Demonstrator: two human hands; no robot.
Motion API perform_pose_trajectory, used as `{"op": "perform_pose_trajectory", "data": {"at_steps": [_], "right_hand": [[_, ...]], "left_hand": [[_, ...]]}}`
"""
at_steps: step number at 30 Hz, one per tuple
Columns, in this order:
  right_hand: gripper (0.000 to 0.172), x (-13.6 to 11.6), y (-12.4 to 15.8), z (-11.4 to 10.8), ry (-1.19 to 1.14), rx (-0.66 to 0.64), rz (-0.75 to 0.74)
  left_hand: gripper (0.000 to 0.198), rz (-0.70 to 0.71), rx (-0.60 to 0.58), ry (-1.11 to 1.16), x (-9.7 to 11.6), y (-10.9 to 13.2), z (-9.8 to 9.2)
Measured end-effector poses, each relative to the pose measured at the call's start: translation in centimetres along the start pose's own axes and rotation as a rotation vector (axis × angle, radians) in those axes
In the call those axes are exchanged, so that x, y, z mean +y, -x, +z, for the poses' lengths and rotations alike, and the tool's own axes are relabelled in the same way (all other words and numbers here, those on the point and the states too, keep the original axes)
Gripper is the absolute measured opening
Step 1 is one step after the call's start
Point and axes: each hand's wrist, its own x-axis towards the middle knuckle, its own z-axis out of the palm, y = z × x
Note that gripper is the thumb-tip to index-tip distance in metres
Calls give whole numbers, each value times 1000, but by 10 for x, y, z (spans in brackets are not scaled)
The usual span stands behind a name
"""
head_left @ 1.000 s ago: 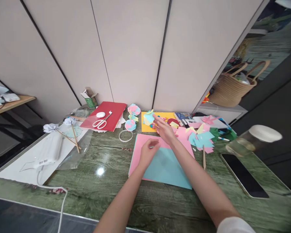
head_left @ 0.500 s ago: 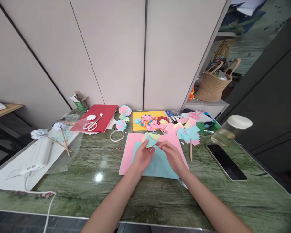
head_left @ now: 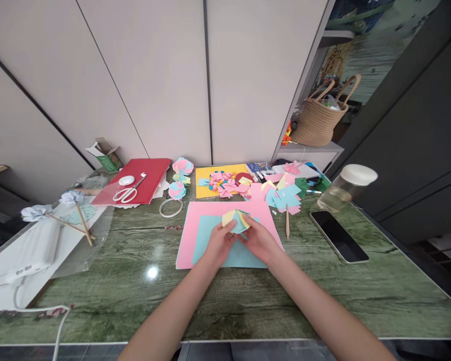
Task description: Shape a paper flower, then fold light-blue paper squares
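Observation:
Between my two hands is a small paper flower [head_left: 240,222] in light blue and pale yellow, with cut petals. My left hand [head_left: 220,244] pinches it from the left, thumb on the front. From the right my right hand [head_left: 258,241] grips its other edge, so the fingers of both hands nearly meet beneath it. Below the hands lies a light blue sheet [head_left: 205,245] on top of a larger pink sheet [head_left: 186,240]. The fingers behind the flower are partly hidden.
White scissors [head_left: 126,194] rest on a red folder [head_left: 150,175] at left. Finished paper flowers [head_left: 177,190] stand beside a tape roll [head_left: 170,207]. Paper petals [head_left: 285,195], a wooden stick [head_left: 287,223], a phone [head_left: 338,236] and a bottle [head_left: 346,188] are at right.
My right hand has moved in to the flower and now holds its right side. The flower has turned, showing its blue part in the middle. The whole view has shifted slightly right.

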Motion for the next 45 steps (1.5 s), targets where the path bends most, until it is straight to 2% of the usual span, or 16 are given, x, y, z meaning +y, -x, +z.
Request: {"op": "perform_pose_trajectory", "data": {"at_steps": [11, 19, 28, 30, 33, 37, 40, 45], "right_hand": [[24, 5, 2, 3, -70, 7, -69], [23, 3, 5, 5, -43, 9, -25], [22, 2, 3, 6, 6, 12, -186], [23, 1, 1, 3, 38, 17, -222], [28, 0, -1, 0, 146, 35, -252], [31, -4, 1, -2, 342, -35, -297], [29, -7, 3, -2, 463, -88, -338], [30, -8, 1, -2, 586, -78, -356]], "left_hand": [[23, -41, 27, 77, -1, 3, 1], [21, -24, 45, 120, -1, 2, -1], [26, -44, 56, 70, -1, 4, 1], [31, 27, 121, -5, 0, 5, 1], [42, 251, 243, -249, 5, 6, -1], [30, 506, 223, -667, 17, 8, -3], [21, 525, 186, -796, 23, 9, -3], [21, 489, 196, -769, 23, 10, 0]]}}
